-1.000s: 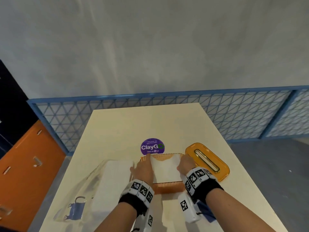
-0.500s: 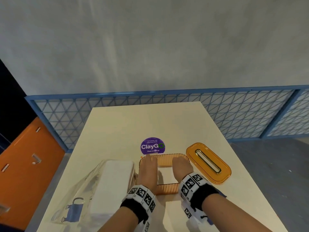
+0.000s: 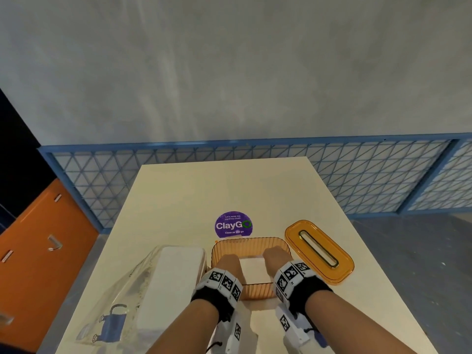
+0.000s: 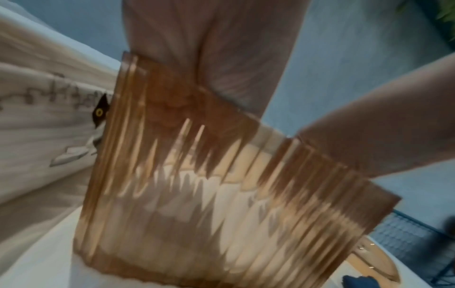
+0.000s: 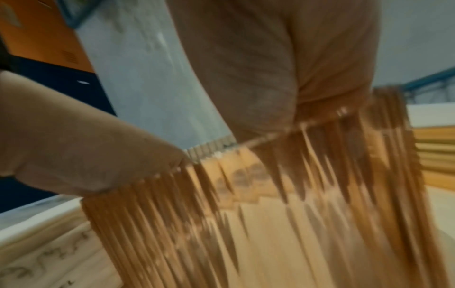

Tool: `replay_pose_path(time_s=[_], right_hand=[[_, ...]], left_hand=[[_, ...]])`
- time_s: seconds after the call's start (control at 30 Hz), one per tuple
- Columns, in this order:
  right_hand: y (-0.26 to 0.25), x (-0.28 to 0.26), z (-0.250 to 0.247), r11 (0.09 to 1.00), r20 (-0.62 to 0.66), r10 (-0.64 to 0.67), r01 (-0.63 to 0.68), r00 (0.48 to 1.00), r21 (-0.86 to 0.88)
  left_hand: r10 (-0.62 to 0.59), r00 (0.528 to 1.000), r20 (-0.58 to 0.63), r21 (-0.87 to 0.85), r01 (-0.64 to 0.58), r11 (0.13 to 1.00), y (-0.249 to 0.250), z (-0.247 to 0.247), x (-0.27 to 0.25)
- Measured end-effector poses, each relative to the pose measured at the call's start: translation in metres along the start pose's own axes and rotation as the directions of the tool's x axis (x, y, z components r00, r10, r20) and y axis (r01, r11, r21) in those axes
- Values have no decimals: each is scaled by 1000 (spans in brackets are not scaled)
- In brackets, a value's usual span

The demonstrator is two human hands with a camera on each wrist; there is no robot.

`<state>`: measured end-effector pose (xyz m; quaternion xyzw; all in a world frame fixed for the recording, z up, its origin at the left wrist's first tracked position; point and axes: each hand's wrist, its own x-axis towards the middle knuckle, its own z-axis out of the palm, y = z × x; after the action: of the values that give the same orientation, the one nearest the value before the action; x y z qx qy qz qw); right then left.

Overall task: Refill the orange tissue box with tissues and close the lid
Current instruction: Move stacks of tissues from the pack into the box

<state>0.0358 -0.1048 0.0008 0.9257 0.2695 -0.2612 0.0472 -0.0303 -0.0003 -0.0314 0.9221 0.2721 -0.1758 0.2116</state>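
Both hands, left (image 3: 228, 264) and right (image 3: 275, 257), sunk in box (image 3: 251, 243) near table's (image 3: 194, 190) front edge, seemingly seating tissues (image 3: 253, 271) flat; finger posture hidden. Lid (image 3: 319, 251) waiting toward right edge.

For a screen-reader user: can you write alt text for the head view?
Both hands, left and right, reach down into an open orange box holding white tissues on a table. Its slotted lid lies to the right, a plastic tissue pack to the left.

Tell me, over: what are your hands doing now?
Both hands, left and right, down inside orange box on tissues. Lid off, lying right. Nothing blocking.
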Motion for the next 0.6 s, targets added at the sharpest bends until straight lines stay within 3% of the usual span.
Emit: replay_pose_path(time_s=[0.07,0.13,0.23,0.33,0.4,0.6], right_hand=[[7,-4,-7,995,-146,-31,44,989,87],[17,-7,-13,982,-294,1,55,956,182],[37,-9,-10,966,-374,58,42,926,254],[45,-14,-3,954,-253,73,7,965,299],[44,-18,-1,949,-228,56,20,972,316],[41,-33,-4,934,-249,44,49,967,355]], left_hand=[[87,988,-130,-123,-104,987,-2,-7,-5],[128,927,-352,-183,-202,962,-11,-17,-17],[14,834,-551,-133,-105,985,-42,-24,-36],[-196,841,-504,-109,163,981,-67,-18,-54],[-274,864,-422,-75,268,961,-76,-7,-58],[-289,857,-425,7,323,946,-86,12,-57]])
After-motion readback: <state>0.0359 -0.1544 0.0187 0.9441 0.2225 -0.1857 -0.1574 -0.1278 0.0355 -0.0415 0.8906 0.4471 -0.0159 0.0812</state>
